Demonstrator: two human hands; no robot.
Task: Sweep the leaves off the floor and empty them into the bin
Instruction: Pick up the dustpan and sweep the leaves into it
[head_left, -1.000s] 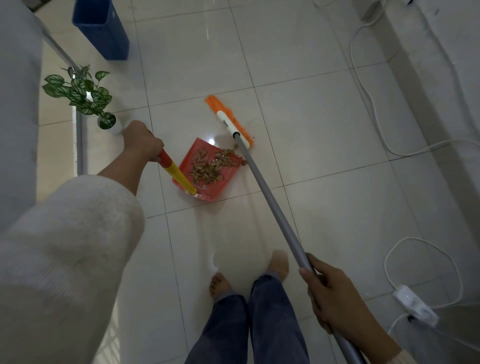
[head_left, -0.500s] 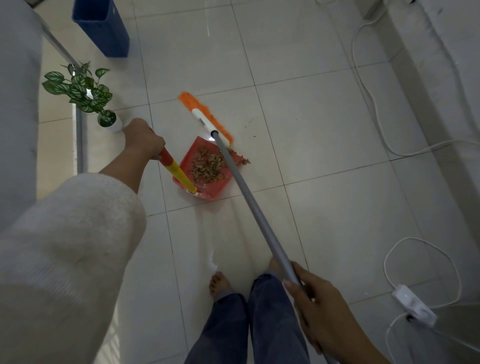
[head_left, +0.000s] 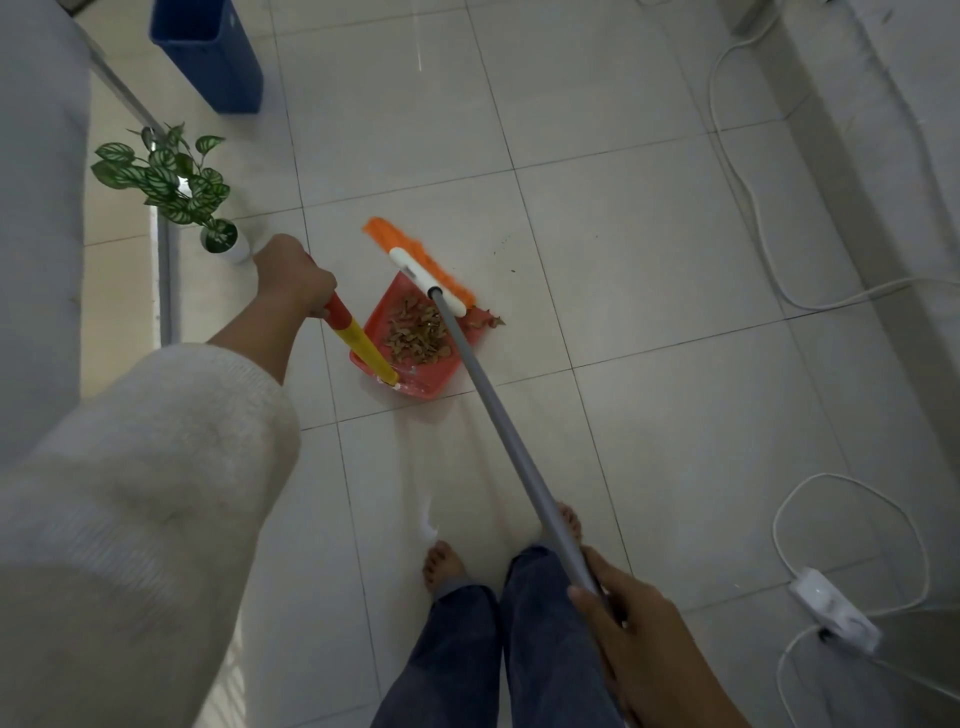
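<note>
**At the dustpan's mouth, a hand on each handle**

Out ahead of the person, the left arm reaches forward in a cream sleeve (head_left: 130, 493), nearly straight. The left hand (head_left: 293, 278) is closed in a fist round the red top of the dustpan handle (head_left: 358, 338). Only the back of the hand faces me, so the fingers themselves are hidden. Below that fist the yellow shaft slants down to the red dustpan (head_left: 441, 376), which sits flat on the floor tiles (head_left: 649, 260).

Low and close to the body, the right hand (head_left: 639, 639) has its fingers curled round the grey broom pole (head_left: 498, 415). The wrist is cut off at the bottom edge. The pole runs up and away from this hand, crossing the right side of the pan, to the broom head (head_left: 415, 260), whose orange bristles lie across the pan's open far edge.

Most of the leaves (head_left: 415, 335) lie heaped in the pan, down and to the right of the left hand. A few stray leaves (head_left: 485, 319) lie on the tile just past the pan's right corner, beside the bristles. Whether the bristles touch them I cannot tell.

The blue bin (head_left: 213, 52) stands well beyond the left hand, with its top cut off by the frame. A small potted plant (head_left: 171, 182) stands just to the left of that hand. Bare feet (head_left: 441, 564) show between the two arms, and a white power strip (head_left: 831, 613) lies to the right of the right hand.
</note>
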